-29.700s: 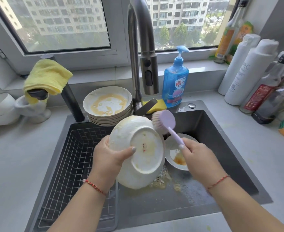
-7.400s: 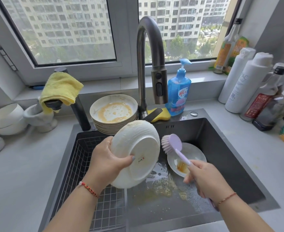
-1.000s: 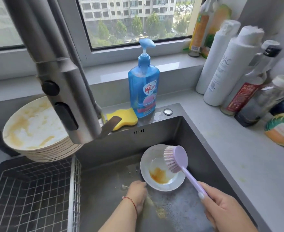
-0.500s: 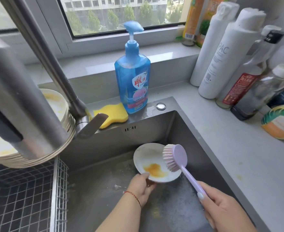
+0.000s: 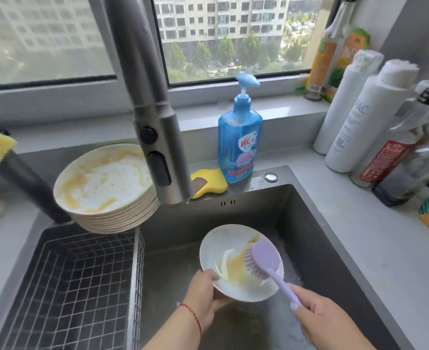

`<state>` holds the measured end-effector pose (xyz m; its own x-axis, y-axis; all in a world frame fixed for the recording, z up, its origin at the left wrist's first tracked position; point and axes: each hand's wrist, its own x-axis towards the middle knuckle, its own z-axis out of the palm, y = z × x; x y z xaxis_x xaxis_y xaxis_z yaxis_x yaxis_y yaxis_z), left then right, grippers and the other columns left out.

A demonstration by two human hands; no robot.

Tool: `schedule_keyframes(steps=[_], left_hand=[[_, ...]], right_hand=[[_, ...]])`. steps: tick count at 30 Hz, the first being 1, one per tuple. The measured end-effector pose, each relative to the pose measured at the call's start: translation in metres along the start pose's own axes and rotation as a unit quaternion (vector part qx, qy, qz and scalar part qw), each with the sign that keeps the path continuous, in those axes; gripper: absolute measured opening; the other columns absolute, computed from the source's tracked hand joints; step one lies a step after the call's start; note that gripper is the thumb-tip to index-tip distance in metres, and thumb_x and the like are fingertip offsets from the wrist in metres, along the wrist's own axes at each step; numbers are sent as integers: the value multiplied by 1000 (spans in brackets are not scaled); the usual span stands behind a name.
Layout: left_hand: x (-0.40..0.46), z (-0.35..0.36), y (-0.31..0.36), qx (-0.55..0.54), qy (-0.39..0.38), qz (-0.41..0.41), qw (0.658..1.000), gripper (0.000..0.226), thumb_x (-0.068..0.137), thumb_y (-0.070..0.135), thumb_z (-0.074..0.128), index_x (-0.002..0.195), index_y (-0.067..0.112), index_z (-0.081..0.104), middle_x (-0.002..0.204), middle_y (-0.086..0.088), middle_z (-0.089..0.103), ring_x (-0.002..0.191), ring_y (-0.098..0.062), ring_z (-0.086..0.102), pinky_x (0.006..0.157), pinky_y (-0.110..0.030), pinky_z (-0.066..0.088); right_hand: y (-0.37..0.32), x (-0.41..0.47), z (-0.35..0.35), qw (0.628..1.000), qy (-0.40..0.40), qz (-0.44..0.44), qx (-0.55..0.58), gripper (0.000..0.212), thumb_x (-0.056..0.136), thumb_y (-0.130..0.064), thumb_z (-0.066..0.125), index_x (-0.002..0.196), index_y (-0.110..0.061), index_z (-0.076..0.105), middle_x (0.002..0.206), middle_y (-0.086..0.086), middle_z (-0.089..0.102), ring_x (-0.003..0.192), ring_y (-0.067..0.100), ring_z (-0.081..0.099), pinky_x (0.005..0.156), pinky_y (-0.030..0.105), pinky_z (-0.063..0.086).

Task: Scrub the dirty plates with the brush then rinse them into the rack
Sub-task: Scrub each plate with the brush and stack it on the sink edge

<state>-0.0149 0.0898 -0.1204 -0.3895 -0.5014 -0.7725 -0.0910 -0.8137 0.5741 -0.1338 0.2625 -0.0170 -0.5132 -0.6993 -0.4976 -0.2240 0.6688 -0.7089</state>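
Here, from the head view, all placed against the sink (image 5: pixel 309 236). Over its basin, a small plate (image 5: pixel 223 251) tilted up, gripped at the near-left rim by the left hand (image 5: pixel 203 294), thumb over the edge and fingers curled beneath. Grasped in the right hand (image 5: pixel 319 322) by its handle, a lilac brush (image 5: pixel 262 261), bristles pressed into the yellow smear on the plate's face. No water seen running from the faucet (image 5: pixel 152 122), which hangs above the sink's back edge.

Progress, as a judgement: early. Scrubbing of this plate under way, yellow residue spread but not cleared; rinsing and racking not yet done. Inside the sink's left half, the wire rack (image 5: pixel 69 286), with no plate visible in it. At the sink's back-left corner, a stack of plates (image 5: pixel 104 180), the top one streaked yellow, all apparently waiting their turn.

Counts: one plate in hand; one stack, roughly nine or ten rims showing, exact number hard to tell. One brush, one rack, one faucet. On the sink's back ledge, one blue soap bottle (image 5: pixel 240 145) and one yellow sponge (image 5: pixel 208 183) just beside it. On the counter (image 5: pixel 385 248) right of the sink, two white bottles (image 5: pixel 367 117) plus several others, partly cut off.
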Motion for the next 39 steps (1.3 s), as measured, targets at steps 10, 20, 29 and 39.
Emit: schedule_keyframes(steps=[10,20,29,39], left_hand=[[-74,-60,11,41,34,127,990,31,105,42,39,127,25,52,122,-5,64,107,-29,63,57,-44,59],[-110,-91,17,66,86,227,968,42,104,45,36,130,19,55,125,0,64,115,-18,59,98,-36,46],[-120,-98,17,76,55,213,973,41,100,54,38,128,29,54,117,2,65,105,-23,66,84,-56,57],[-116,-102,21,54,69,194,977,61,87,71,38,125,27,56,120,-2,66,110,-28,64,86,-57,56]], right_hand=[[-40,-28,39,978,-52,-65,-189,50,101,-32,28,149,-36,16,142,4,47,129,17,44,88,5,35],[-83,-46,81,959,-128,-189,-170,28,92,-21,41,109,-35,58,80,-19,53,66,-5,42,68,3,33],[-100,-16,81,951,27,-140,-274,49,97,-18,32,142,-35,38,75,-2,54,66,9,51,63,17,41],[-73,-41,68,929,-134,-199,-282,40,99,-22,38,136,-10,45,117,-14,63,56,-6,35,56,6,35]])
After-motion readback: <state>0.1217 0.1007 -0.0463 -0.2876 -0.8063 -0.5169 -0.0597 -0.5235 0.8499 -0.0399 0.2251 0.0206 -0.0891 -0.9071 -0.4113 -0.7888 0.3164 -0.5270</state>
